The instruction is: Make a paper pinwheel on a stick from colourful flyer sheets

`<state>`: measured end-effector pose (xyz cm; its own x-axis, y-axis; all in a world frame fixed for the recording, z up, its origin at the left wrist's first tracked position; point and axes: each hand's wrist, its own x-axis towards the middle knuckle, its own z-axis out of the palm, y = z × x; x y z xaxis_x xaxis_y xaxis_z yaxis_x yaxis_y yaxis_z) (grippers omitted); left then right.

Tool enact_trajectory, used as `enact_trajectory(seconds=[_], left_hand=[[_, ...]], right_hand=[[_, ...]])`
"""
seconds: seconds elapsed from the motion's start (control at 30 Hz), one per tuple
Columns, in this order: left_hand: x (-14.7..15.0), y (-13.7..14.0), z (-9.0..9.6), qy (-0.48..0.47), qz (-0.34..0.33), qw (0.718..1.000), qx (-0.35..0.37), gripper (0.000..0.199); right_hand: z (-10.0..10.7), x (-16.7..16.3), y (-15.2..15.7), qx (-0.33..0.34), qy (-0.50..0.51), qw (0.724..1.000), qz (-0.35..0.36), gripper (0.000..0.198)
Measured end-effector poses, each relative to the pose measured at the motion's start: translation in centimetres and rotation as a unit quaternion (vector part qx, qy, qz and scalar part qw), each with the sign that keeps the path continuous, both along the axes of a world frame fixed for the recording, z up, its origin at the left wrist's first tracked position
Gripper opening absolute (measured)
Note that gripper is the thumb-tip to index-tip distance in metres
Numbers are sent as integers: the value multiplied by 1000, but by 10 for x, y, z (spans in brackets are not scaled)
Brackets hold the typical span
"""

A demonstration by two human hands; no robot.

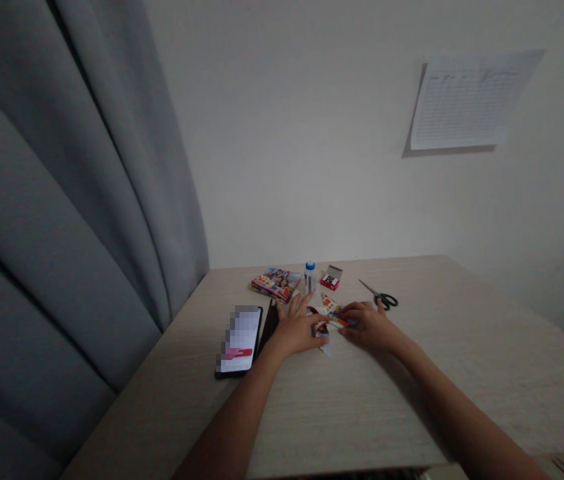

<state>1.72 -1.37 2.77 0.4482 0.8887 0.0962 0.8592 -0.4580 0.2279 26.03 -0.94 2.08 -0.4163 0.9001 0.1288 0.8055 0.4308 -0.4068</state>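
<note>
A colourful printed piece of paper (331,307), folded or cut to a point, lies on the table between my two hands. Spread wide, the fingers of my left hand (296,330) reach over the left part of the paper, with the thumb at its near edge. My right hand (368,325) has its fingers bent together on the right end of the paper, pinching or pressing it; the fingertips are partly hidden. Part of the paper is covered by both hands. Just left of my left hand is a phone (243,347) with a lit screen, in a dark flip case.
Beyond the hands stand a small bottle with a blue cap (310,277) and an opened red box (331,280). A stack of printed booklets (277,283) lies behind the phone. Black-handled scissors (385,298) lie right. A grey curtain (87,167) borders the table's left.
</note>
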Motion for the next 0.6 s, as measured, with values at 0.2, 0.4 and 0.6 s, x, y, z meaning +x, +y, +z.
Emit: enact_trajectory(seconds=[0.2, 0.4, 0.6], left_hand=[[0, 0, 1, -9, 2, 1000, 0, 58], [0, 1, 2, -26, 9, 1000, 7, 76], [-3, 1, 8, -23, 26, 999, 9, 74]], right_hand=[[-1, 0, 0, -1, 5, 1000, -4, 36], [0, 2, 0, 1, 8, 1000, 6, 35], [6, 8, 1, -26, 25, 999, 13, 32]])
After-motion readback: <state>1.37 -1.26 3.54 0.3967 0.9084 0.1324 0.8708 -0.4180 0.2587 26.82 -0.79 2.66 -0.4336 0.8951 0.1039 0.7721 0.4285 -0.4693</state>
